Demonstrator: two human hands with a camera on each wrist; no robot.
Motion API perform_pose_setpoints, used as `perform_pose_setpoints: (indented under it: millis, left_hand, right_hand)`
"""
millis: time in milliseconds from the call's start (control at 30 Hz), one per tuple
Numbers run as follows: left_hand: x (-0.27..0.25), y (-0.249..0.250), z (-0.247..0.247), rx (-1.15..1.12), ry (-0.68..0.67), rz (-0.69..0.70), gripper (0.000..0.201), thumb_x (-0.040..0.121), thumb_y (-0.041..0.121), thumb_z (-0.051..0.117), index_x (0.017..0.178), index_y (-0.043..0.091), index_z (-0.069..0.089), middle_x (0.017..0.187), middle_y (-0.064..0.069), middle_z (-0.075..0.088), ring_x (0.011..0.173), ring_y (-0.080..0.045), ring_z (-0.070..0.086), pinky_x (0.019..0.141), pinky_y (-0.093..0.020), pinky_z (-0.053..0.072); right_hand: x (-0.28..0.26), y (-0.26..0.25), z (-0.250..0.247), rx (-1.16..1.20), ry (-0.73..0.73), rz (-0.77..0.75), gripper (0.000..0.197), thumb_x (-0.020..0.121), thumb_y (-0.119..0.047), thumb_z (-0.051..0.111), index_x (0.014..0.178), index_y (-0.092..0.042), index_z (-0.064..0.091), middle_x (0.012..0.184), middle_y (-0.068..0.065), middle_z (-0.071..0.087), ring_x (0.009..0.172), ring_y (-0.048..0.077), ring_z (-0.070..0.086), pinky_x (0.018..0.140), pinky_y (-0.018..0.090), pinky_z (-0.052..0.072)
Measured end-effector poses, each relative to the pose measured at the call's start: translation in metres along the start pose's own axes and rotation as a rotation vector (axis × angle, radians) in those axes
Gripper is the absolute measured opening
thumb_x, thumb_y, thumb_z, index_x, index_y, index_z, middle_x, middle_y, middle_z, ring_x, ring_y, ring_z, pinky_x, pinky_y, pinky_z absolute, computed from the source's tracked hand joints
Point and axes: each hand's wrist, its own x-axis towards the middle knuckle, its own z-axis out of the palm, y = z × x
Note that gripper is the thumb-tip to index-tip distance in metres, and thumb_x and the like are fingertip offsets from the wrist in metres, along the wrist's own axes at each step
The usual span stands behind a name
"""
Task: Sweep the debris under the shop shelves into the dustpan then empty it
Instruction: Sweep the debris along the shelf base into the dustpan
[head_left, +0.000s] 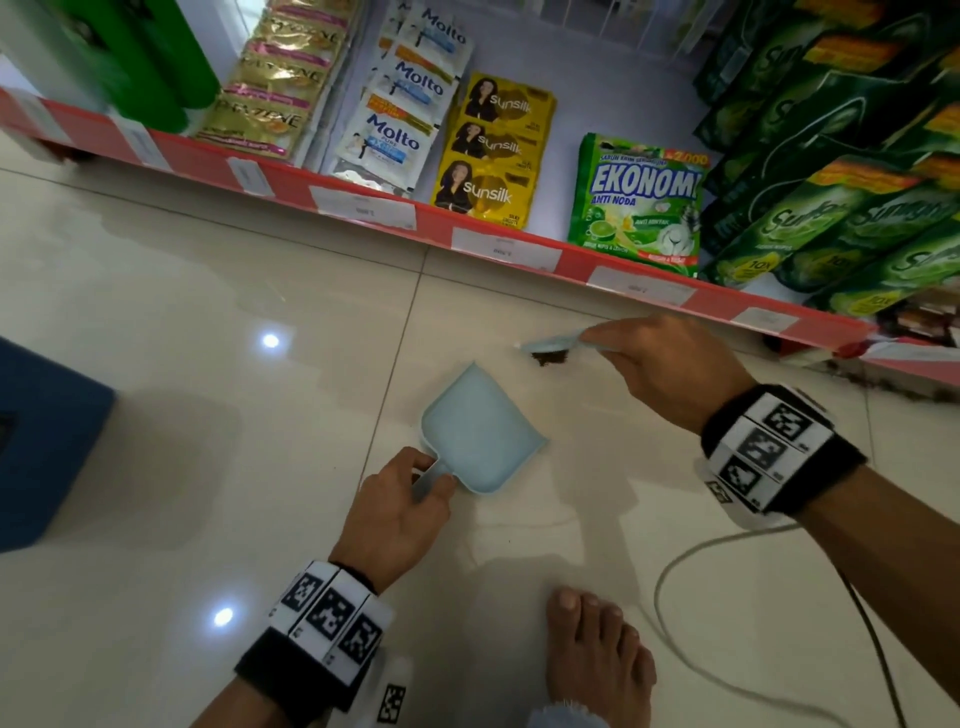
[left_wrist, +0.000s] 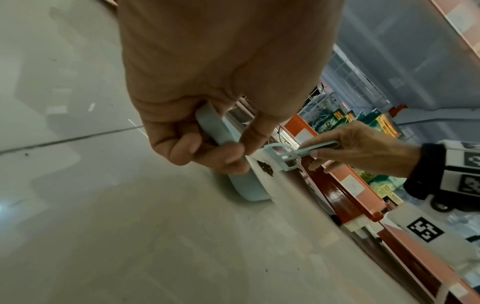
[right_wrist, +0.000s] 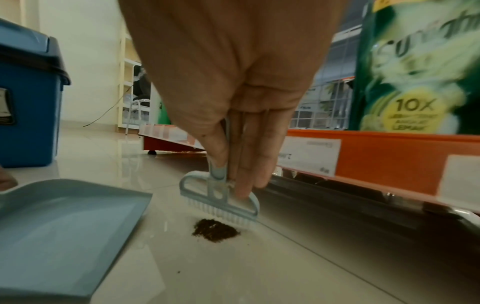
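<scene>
1. Left hand (head_left: 400, 512) grips the handle of the dustpan (head_left: 480, 428) lying on the floor (head_left: 208, 291).
2. Right hand (head_left: 670, 371) pinches the brush (right_wrist: 221, 200) handle; bristles touch the dark debris (right_wrist: 215, 230) near the dustpan's open edge, beside the shelf (head_left: 441, 228).

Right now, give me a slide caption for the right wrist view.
Right hand brushes a brown debris pile toward the blue dustpan beside the shop shelf.

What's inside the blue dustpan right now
Nothing visible: the dustpan tray looks bare in the head and right wrist views. The debris pile lies on the floor beside the brush, outside the pan. The back wall near the left hand is partly hidden.
</scene>
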Motion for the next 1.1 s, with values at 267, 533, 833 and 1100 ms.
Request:
perform_pose_setpoints:
  millis: [267,533,833,1100]
  left_hand:
    - [0.007,0.011,0.009,0.097,0.007,0.023,0.022,0.093,0.038,0.056,0.101,0.018,0.059,0.067,0.005,0.061,0.061,-0.009,0.057,0.052,-0.025,0.037]
    - [0.019,0.026,0.014,0.177,0.011,0.082,0.031,0.094,0.034,0.057,0.067,0.022,0.05,0.06,0.008,0.052,0.054,-0.007,0.048,0.048,-0.021,0.031]
    - [0.037,0.053,0.02,0.177,-0.065,0.068,0.041,0.094,0.032,0.056,0.056,0.022,0.042,0.06,-0.006,0.055,0.065,-0.027,0.055,0.055,-0.028,0.035]
    - [0.038,0.057,0.025,0.186,-0.071,0.035,0.039,0.093,0.034,0.054,0.057,0.019,0.045,0.063,-0.004,0.055,0.068,-0.03,0.057,0.061,-0.03,0.041]
  right_hand:
    - [0.019,-0.009,0.01,-0.156,0.061,0.099,0.035,0.096,-0.011,0.049,0.124,-0.029,0.061,0.118,0.001,0.07,0.096,0.032,0.067,0.076,0.037,0.051]
    - [-0.005,-0.012,0.006,-0.105,0.108,0.112,0.022,0.096,-0.019,0.049,0.112,-0.026,0.063,0.104,0.0,0.068,0.087,0.031,0.065,0.066,0.039,0.054]
    - [-0.001,-0.003,0.022,0.014,0.066,0.233,0.022,0.095,-0.035,0.047,0.092,-0.024,0.065,0.089,-0.001,0.065,0.081,0.028,0.061,0.064,0.033,0.044]
    - [-0.014,-0.015,0.032,0.325,0.177,0.158,0.022,0.097,-0.04,0.049,0.102,-0.031,0.069,0.096,-0.01,0.069,0.082,0.017,0.062,0.066,0.034,0.051]
